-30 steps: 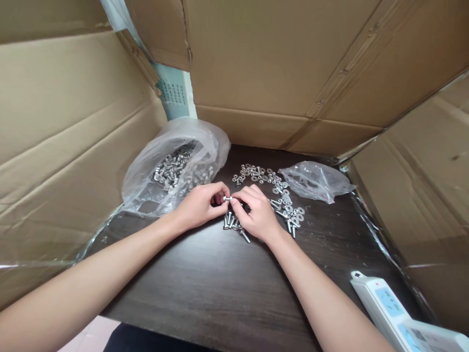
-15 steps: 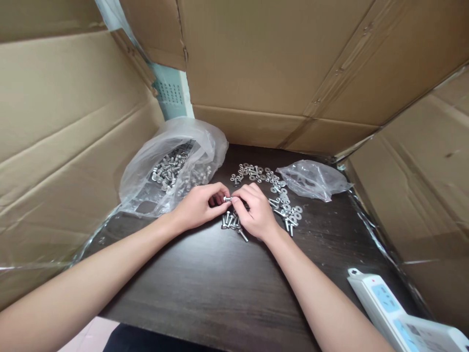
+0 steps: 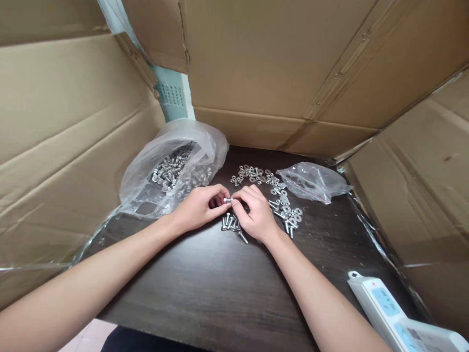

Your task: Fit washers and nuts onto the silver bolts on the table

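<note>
Two hands: the left hand [image 3: 196, 209] and right hand [image 3: 256, 215] are closed together on one small bolt [image 3: 227, 200], held just above the table [image 3: 220, 283].
Below the bolt: loose bolts [image 3: 230, 224] are lying.
Left side: a bag of bolts [image 3: 172, 168].
Right side: washers [image 3: 287, 208], an emptier bag [image 3: 311, 181].

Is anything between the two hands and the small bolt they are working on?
Nothing visible does. The left hand and the right hand both pinch the bolt directly, above a small heap of loose bolts on the table.
</note>
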### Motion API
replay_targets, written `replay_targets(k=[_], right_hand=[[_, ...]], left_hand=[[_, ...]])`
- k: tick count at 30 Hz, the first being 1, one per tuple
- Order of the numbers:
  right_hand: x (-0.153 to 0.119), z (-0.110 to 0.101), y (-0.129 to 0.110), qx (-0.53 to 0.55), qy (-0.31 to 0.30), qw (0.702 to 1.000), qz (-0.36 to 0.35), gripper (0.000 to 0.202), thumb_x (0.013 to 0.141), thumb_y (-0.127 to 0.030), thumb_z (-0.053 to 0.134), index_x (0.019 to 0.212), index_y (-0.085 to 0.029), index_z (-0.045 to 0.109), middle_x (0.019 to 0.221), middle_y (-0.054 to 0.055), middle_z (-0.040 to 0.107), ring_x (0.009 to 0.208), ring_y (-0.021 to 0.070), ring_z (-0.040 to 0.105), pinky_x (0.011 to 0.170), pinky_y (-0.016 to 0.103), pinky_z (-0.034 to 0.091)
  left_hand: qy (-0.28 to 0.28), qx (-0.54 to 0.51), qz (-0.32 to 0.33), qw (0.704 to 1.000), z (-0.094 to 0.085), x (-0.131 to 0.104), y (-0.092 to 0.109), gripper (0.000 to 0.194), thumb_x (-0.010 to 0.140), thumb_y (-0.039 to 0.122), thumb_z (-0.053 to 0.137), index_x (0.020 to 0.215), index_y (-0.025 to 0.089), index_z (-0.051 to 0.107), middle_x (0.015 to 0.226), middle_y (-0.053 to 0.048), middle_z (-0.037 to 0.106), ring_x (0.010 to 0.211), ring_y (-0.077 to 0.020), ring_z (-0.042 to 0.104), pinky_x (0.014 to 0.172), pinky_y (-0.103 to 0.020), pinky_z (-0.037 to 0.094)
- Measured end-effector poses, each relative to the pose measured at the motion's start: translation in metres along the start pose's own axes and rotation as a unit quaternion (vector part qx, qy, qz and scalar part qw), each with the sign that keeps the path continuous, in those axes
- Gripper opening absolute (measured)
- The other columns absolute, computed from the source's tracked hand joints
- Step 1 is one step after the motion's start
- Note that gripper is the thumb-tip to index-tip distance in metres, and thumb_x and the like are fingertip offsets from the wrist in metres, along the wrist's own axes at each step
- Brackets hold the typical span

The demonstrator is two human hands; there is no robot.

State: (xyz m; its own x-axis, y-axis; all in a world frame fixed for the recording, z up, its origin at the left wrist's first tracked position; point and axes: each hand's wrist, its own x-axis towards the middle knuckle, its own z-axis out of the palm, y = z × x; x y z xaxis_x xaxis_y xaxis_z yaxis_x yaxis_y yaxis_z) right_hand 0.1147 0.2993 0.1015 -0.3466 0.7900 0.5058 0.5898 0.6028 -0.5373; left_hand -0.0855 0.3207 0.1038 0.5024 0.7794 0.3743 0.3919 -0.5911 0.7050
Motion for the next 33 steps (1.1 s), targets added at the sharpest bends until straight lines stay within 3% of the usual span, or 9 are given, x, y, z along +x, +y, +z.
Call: replay_targets(k=[33], right_hand=[[-0.0001,0.0013,-0.0003,-0.027,-0.012,1.0,-0.01,0.021,0.098,-0.018,0.048,0.081,-0.021,0.06,0.079,0.005,0.063,0.079,0.0214,0.052,0.073,0.037,0.043]], left_hand=[[-0.007,0.021,0.008,1.0,-0.0029,-0.0017,0.0016,0.007,0.09,0.024,0.066,0.094,0.018,0.064,0.078,0.001,0.068,0.068,-0.0128,0.063,0.066,-0.023,0.05]])
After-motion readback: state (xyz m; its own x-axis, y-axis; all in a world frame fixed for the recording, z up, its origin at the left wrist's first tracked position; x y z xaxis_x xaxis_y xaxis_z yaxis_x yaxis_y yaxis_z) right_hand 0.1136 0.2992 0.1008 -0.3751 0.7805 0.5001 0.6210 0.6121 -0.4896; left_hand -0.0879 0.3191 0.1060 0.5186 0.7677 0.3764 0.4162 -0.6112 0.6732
